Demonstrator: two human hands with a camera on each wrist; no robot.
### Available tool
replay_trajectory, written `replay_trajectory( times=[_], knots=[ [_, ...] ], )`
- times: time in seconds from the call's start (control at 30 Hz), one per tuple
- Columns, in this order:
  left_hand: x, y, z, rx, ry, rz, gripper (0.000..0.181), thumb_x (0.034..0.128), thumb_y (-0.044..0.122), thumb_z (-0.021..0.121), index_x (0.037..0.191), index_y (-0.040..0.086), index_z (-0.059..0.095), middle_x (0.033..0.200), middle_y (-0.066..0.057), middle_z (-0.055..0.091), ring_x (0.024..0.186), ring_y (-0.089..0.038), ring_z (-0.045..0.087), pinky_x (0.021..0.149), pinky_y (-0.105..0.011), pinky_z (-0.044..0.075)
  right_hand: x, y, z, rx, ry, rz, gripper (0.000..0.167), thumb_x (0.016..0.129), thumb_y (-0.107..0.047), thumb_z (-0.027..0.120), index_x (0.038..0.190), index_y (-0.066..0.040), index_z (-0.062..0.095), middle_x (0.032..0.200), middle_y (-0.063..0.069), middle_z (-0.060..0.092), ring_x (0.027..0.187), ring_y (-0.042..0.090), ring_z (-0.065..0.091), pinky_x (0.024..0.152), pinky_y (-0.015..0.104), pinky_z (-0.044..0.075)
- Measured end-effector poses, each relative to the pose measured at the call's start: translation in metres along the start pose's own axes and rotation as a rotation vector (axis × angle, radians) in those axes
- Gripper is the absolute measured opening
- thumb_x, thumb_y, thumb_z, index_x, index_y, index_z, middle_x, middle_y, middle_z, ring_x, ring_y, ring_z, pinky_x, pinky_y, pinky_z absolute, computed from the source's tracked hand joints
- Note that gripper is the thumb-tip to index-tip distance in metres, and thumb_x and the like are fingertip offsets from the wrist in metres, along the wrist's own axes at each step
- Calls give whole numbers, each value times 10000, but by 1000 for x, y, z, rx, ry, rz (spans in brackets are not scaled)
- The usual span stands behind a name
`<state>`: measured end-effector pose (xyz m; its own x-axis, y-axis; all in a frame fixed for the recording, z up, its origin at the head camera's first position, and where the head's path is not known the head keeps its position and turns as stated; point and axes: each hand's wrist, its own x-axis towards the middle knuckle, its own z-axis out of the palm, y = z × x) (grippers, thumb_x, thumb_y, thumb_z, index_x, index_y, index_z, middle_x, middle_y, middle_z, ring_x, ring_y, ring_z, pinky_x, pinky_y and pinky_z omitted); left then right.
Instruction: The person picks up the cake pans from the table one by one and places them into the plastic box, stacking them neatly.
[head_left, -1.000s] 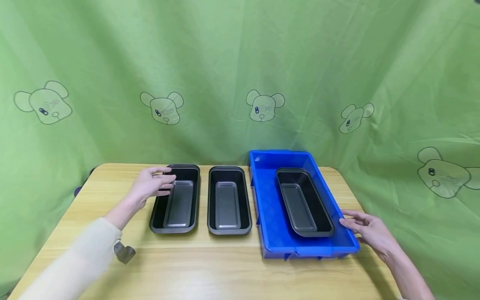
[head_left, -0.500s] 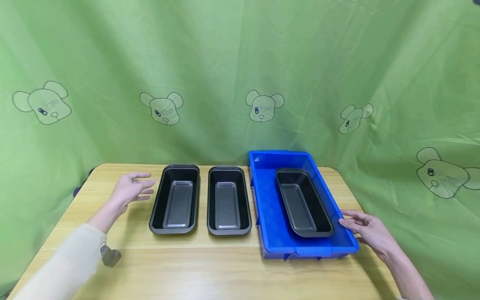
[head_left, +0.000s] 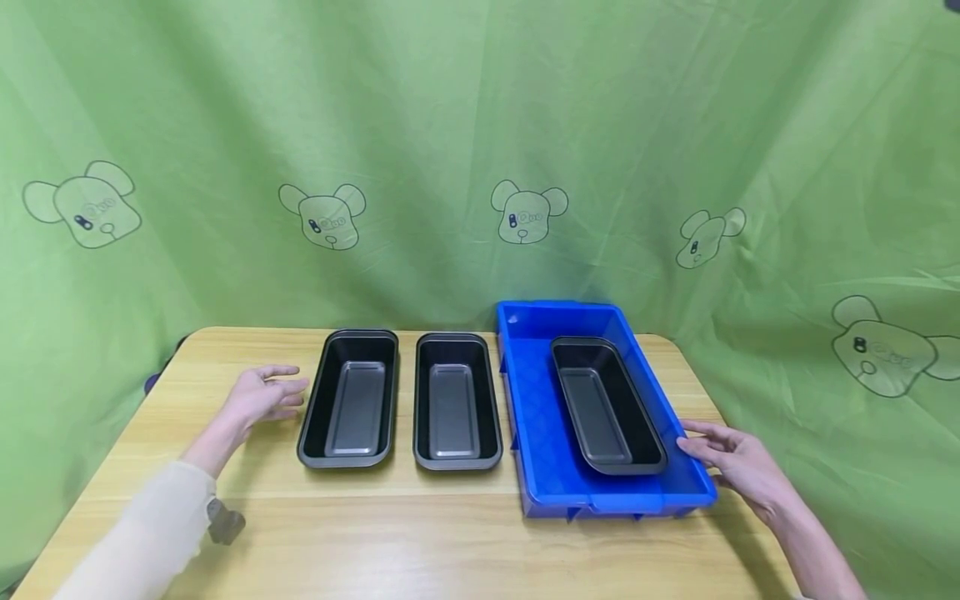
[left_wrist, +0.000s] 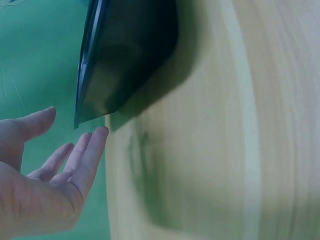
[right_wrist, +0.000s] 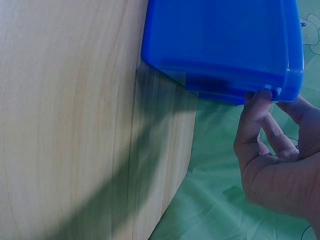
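Note:
My left hand (head_left: 258,398) hovers over the table just left of the leftmost black loaf pan (head_left: 352,400), fingers extended and holding nothing. In the left wrist view its fingertips (left_wrist: 101,134) lie close to the end of that pan (left_wrist: 127,55), with thumb and fingers spread apart. A second loaf pan (head_left: 453,408) stands to its right. On the right, a blue plastic tray (head_left: 543,450) has a third loaf pan (head_left: 603,408) lying inside. With curled fingers my right hand (head_left: 742,467) holds the tray's near right rim; the right wrist view shows fingertips (right_wrist: 261,95) at its lip.
Everything sits on a light wooden table (head_left: 360,542). Behind it and on both sides hangs a green curtain (head_left: 420,125) printed with bear heads. The tray's far end is close to the curtain.
My left hand has withdrawn leftward from above the leftmost loaf pan, then dropped slightly beside it. The right hand, tray and pans look unmoved.

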<state>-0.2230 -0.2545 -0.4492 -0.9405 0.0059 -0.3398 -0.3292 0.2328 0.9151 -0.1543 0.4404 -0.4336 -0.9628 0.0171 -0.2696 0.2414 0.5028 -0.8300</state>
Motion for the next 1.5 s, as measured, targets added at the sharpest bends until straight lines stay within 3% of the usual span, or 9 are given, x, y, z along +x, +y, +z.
replay_trajectory(
  times=[0.17,0.33,0.8,0.97,1.27,1.5],
  knots=[
    [3,-7,5,-22,-4,-2,708,1031,175,684,1597,-62,331,1333,-242,710,954,-115,765,916,-367,681,0,1,0,-4,1,6,678,1049,-326,670,1564,44,428,1001,-200,730,912,59,723,767,323,660],
    [5,-12,12,-35,-6,1,713,1020,218,706,1579,-67,367,1170,-113,803,918,-71,748,828,-292,683,-1,0,-1,-4,-4,12,683,1053,-334,663,1572,36,419,1027,-194,734,934,51,726,796,317,660],
    [17,-20,25,-87,-14,-18,716,1022,190,693,1579,-78,332,895,49,802,785,-45,749,742,-263,670,-1,-1,0,20,-9,14,641,1051,-333,666,1556,8,465,1039,-193,750,957,30,729,817,317,663],
    [18,-22,29,-124,-30,-3,688,1027,142,668,1569,-97,318,806,55,777,747,-45,739,721,-248,671,-2,-1,0,18,-7,16,652,1050,-334,668,1561,10,455,1036,-195,747,951,39,727,811,319,660],
    [19,-24,28,-140,-53,32,658,994,121,690,1521,-107,370,797,12,782,760,-75,752,752,-281,685,-1,0,-1,11,-7,18,650,1051,-339,666,1560,7,458,1032,-198,738,950,36,724,798,318,657],
    [19,-23,27,-108,-42,24,663,995,110,664,1549,-91,358,796,63,763,752,-50,735,747,-266,681,-1,0,0,15,-8,21,652,1052,-340,664,1564,5,454,1042,-197,739,957,31,722,808,313,657]
  ],
)
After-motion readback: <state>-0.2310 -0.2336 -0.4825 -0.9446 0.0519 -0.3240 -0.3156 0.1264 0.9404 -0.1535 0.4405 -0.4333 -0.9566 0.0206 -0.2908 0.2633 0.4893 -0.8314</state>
